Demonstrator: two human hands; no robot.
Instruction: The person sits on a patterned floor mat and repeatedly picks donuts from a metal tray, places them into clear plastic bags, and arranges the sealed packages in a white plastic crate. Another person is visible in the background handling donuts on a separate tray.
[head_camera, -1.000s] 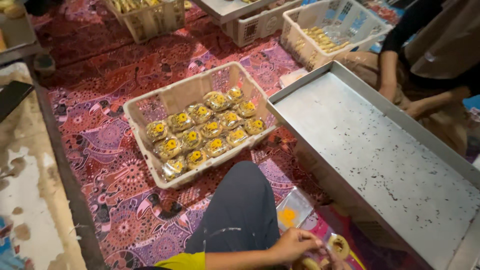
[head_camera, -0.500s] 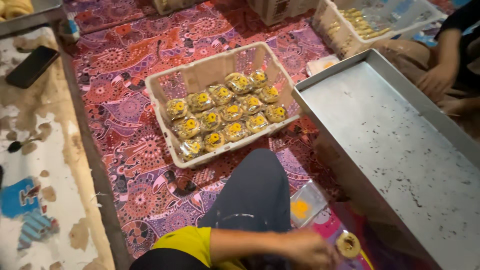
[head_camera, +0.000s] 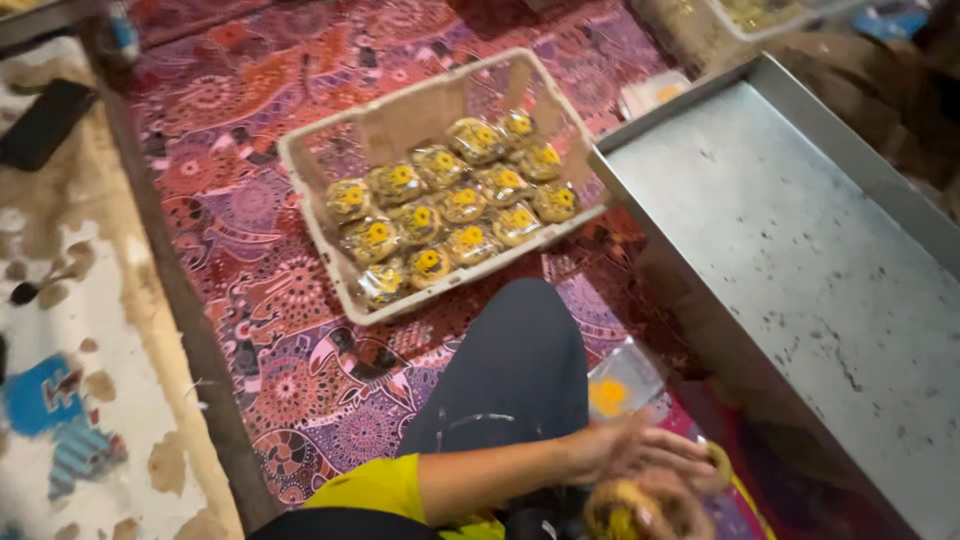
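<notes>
A round wrapped cake (head_camera: 628, 512) sits at the bottom edge of the view, held between both hands, the left hand (head_camera: 640, 450) above it and the right hand (head_camera: 680, 505) curled around it, though blur hides the grip. Just beyond lies a clear wrapper (head_camera: 622, 385). Farther off, a white crate (head_camera: 320, 225) of similar cakes rests on the patterned mat (head_camera: 270, 330), beside a metal tray (head_camera: 800, 260).

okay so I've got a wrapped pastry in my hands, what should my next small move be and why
Probably lift the wrapped pastry from your hands toward the white crate: it already holds rows of similar yellow-labelled packs, with bare floor left at its far end.
</notes>
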